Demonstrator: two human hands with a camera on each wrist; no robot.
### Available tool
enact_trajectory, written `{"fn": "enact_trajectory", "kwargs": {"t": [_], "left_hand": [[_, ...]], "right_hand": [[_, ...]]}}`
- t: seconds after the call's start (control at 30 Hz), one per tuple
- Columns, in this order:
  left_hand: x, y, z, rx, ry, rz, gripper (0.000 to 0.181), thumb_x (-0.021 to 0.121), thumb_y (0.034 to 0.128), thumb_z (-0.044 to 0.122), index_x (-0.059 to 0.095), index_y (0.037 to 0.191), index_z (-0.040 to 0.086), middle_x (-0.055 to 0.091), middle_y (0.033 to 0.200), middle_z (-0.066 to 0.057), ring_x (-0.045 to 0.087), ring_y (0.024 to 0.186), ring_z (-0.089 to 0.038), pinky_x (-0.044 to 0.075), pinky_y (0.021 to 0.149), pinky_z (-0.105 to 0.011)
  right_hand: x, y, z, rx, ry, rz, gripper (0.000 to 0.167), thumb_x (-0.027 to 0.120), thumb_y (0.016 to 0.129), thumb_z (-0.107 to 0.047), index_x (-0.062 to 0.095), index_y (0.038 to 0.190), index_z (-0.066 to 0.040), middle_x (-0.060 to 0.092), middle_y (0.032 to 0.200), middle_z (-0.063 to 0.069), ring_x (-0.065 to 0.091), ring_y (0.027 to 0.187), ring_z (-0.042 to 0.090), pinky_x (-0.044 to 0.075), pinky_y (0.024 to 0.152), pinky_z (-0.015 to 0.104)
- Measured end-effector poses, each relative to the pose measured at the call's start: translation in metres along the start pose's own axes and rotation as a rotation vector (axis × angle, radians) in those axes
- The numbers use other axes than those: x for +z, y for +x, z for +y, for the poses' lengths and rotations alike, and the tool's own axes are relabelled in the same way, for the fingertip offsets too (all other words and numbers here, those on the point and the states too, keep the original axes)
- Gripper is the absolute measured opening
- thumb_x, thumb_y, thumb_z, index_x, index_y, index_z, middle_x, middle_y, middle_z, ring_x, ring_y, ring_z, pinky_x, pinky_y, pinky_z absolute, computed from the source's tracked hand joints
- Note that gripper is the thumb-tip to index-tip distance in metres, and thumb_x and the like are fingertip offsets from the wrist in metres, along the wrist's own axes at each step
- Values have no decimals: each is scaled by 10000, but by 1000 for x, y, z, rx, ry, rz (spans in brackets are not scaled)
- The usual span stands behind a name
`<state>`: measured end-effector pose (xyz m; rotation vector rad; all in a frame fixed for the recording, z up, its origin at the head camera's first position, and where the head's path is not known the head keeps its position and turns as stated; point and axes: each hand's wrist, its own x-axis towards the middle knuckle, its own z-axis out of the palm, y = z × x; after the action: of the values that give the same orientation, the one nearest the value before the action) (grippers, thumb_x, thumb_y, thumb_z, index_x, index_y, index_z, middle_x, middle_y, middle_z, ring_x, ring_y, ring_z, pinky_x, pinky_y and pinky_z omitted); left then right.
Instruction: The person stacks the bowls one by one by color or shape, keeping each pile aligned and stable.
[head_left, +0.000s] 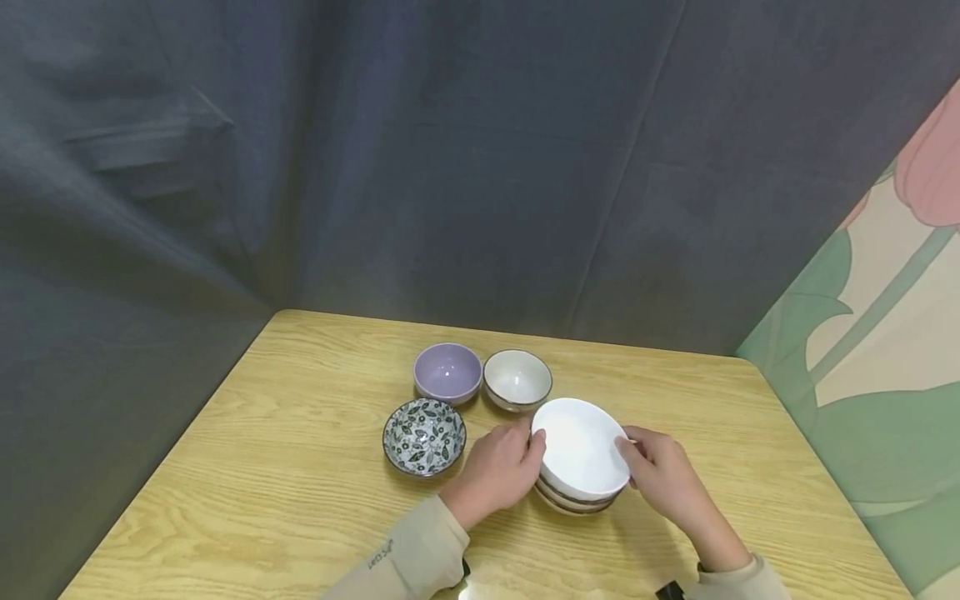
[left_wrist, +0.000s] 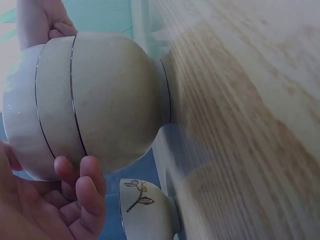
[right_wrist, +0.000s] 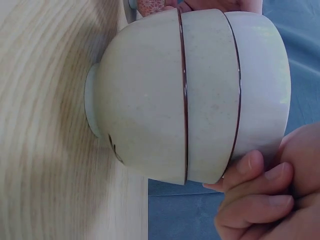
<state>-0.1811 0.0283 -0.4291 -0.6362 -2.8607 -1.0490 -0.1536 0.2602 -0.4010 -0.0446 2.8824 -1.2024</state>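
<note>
A white bowl (head_left: 581,446) tops a stack, nested in two cream bowls with thin brown rims. The middle cream bowl (right_wrist: 210,95) shows as a band under the white one, and the bottom cream bowl (right_wrist: 145,95) has its foot at the tabletop. My left hand (head_left: 501,467) pinches the white bowl's rim on the left, thumb over the edge, other fingers curled along the stack's side. Opposite it, my right hand (head_left: 663,475) pinches the same rim with its thumb on top. Inside, the white bowl holds nothing visible.
Left of the stack sits a bowl with a dark leaf pattern (head_left: 424,437). Behind are a purple bowl (head_left: 448,373) and a small off-white bowl with a brown rim (head_left: 517,380), close to the stack. A dark curtain (head_left: 480,167) hangs behind the wooden table (head_left: 247,467).
</note>
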Motion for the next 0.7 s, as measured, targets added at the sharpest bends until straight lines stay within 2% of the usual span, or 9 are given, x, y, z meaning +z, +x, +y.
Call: {"fn": "enact_trajectory", "kwargs": {"t": [0.13, 0.27, 0.43, 0.57, 0.7], "left_hand": [[3, 0, 0, 18, 23, 34, 393, 343, 1061, 318, 637, 1060, 57, 704, 964, -118, 684, 908, -289, 540, 737, -430], [6, -2, 0, 18, 13, 66, 346, 363, 1045, 289, 608, 906, 89, 675, 850, -106, 672, 796, -279, 518, 654, -411], [9, -4, -2, 12, 0, 61, 312, 380, 1027, 268, 521, 783, 135, 575, 727, -46, 599, 672, -223, 468, 585, -379], [10, -2, -1, 18, 3, 62, 307, 373, 1020, 261, 515, 780, 135, 553, 710, -35, 571, 646, -203, 451, 568, -365], [9, 1, 1, 20, 11, 57, 311, 353, 1012, 257, 556, 833, 104, 600, 767, -66, 609, 698, -224, 476, 595, -379]], "right_hand": [[1, 0, 1, 0, 3, 7, 355, 491, 1044, -138, 591, 1305, 82, 575, 619, 58, 495, 527, 138, 407, 456, 256], [2, 1, 4, 2, 24, 8, 343, 512, 1039, -132, 602, 1293, 80, 569, 621, 51, 495, 532, 129, 410, 462, 253], [5, 0, 7, 20, 35, 8, 367, 527, 1038, -151, 585, 1307, 93, 564, 637, 42, 497, 547, 128, 417, 475, 257], [5, 0, 8, 25, 42, 11, 375, 518, 1042, -149, 570, 1321, 97, 569, 649, 53, 500, 552, 129, 425, 479, 258], [5, 0, 8, 4, 26, 26, 367, 501, 1042, -132, 571, 1316, 103, 690, 818, 129, 576, 660, 133, 470, 531, 258]]}}
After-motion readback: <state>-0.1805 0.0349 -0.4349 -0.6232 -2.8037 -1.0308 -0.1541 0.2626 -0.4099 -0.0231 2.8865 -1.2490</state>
